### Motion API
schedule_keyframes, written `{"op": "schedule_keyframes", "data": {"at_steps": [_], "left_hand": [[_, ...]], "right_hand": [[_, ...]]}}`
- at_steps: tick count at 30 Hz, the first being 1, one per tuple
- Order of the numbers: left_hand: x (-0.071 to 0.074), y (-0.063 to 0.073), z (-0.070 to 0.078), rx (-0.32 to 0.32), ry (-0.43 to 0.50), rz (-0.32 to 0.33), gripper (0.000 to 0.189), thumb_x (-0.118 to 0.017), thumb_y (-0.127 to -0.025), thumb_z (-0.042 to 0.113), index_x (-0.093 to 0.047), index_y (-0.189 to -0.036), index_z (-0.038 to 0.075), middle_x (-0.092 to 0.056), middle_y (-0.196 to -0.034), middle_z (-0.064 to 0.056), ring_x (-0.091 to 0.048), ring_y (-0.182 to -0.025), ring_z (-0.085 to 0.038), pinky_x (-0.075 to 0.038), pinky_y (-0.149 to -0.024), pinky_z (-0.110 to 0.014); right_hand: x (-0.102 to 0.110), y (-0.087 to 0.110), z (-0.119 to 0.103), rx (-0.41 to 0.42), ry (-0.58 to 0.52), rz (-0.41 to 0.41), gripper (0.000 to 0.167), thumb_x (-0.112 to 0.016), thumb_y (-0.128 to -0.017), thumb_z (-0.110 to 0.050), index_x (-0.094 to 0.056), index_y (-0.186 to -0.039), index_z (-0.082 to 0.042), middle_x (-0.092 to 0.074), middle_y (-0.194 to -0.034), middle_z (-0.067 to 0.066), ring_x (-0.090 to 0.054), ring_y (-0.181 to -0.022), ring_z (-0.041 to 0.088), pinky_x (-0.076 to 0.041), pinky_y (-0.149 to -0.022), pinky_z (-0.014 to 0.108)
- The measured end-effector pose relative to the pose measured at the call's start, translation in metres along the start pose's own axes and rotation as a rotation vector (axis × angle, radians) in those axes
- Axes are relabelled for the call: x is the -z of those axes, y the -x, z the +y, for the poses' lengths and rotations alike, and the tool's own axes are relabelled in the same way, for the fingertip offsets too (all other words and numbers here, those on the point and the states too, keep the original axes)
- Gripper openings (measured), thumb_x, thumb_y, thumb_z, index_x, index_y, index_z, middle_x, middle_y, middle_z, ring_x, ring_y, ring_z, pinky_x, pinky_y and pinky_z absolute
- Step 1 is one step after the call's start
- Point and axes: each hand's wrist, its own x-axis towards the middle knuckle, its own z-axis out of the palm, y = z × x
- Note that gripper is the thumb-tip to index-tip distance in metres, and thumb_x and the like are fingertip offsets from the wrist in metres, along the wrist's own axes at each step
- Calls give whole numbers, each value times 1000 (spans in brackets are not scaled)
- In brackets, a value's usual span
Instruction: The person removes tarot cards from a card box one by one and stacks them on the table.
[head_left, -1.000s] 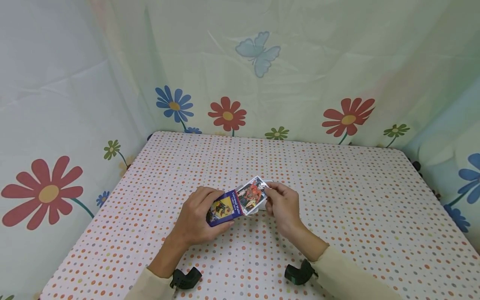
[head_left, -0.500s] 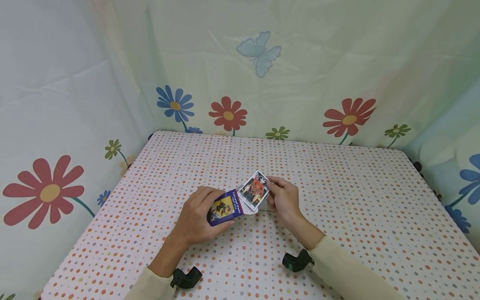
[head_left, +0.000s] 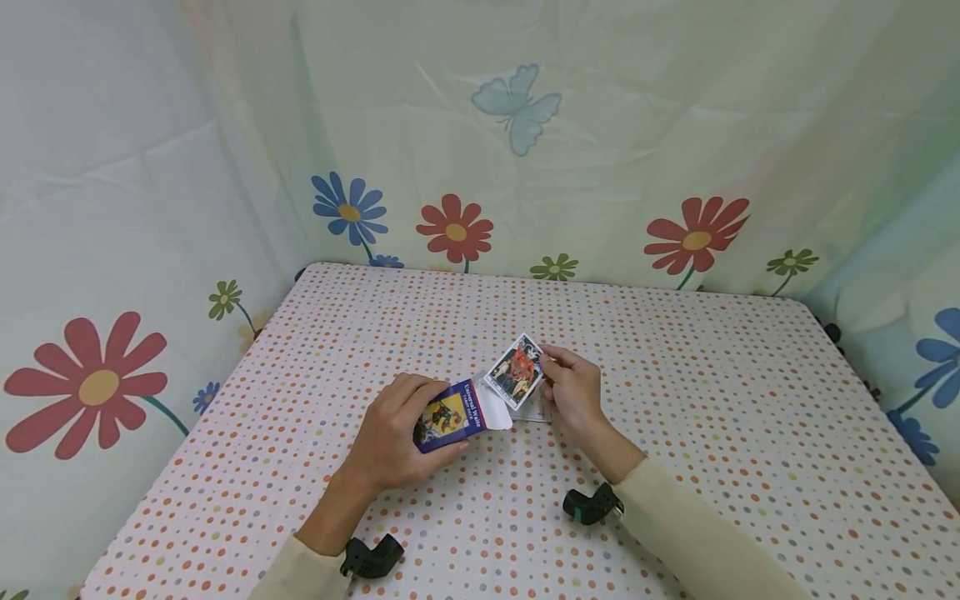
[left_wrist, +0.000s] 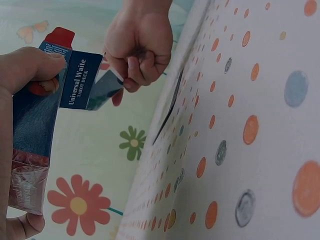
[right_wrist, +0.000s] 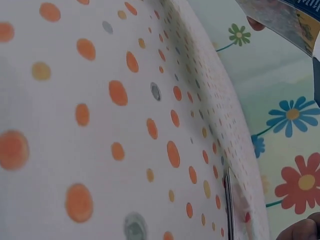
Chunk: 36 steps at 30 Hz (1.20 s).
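Note:
My left hand grips a purple-blue tarot card box printed "Universal Waite", tilted above the table, its end flap standing open towards the right. Between the thumb and fingers of my right hand is a picture card with a red figure and white border. The card is clear of the box mouth, just above the flap. In the left wrist view, the card shows edge-on beside the flap. Below it, a thin flat stack, apparently cards, lies on the table, mostly hidden in the head view.
The table wears a white cloth with coloured dots. Flower-printed curtains hang behind it and at both sides. A black wrist mount sits on the left sleeve, another mount on the right.
My right hand has drawn the card up and away from the box mouth, tilting it, so the white flap shows more. The left hand and box stay nearly still.

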Motion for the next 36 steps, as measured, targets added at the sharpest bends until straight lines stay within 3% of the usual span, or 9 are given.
{"op": "schedule_keyframes", "data": {"at_steps": [10, 19, 27, 32, 34, 36], "left_hand": [[-1, 0, -2, -10, 5, 6, 64, -82, -76, 50, -67, -121, 7, -66, -110, -3, -59, -92, -15, -52, -74, -32], [-1, -1, -1, -9, 10, 9, 63, -82, -76, 50, -67, -120, 7, -66, -109, -3, -59, -91, -15, -51, -73, -32], [0, 0, 0, -7, 6, 3, 64, -82, -76, 50, -67, -121, 7, -65, -111, -4, -59, -93, -16, -52, -75, -32], [1, 0, 0, -12, 6, 1, 64, -82, -76, 50, -67, -121, 7, -65, -111, -4, -59, -93, -16, -52, -76, -33], [1, -1, 0, -13, 7, 3, 64, -82, -76, 50, -67, -122, 7, -65, -111, -4, -59, -93, -17, -52, -76, -34], [0, 0, 0, -11, 10, 5, 64, -82, -76, 49, -67, -122, 7, -65, -111, -4, -59, -93, -16, -52, -75, -34]], "right_hand": [[9, -15, -1, -15, 121, 3, 32, -54, -104, -11, -65, -135, -8, -64, -97, 3, -40, -49, 5, -30, -41, 19], [14, -25, 4, 28, 286, -21, 32, -55, -104, -9, -65, -134, -4, -57, -90, 4, -36, -49, 5, -29, -42, 20], [13, -34, 6, 57, 519, -33, 29, -56, -104, -12, -70, -129, -8, -65, -111, 12, -45, -63, 11, -36, -47, 22], [13, -41, 5, 90, 655, -71, 28, -55, -104, -13, -71, -126, -8, -65, -128, 16, -59, -92, 22, -48, -72, 30], [13, -42, 4, 109, 694, -86, 28, -55, -104, -12, -71, -125, -7, -63, -135, 16, -58, -111, 24, -48, -87, 35], [13, -43, 4, 111, 706, -104, 28, -54, -104, -11, -71, -125, -6, -62, -136, 17, -57, -118, 29, -48, -92, 40]]}}
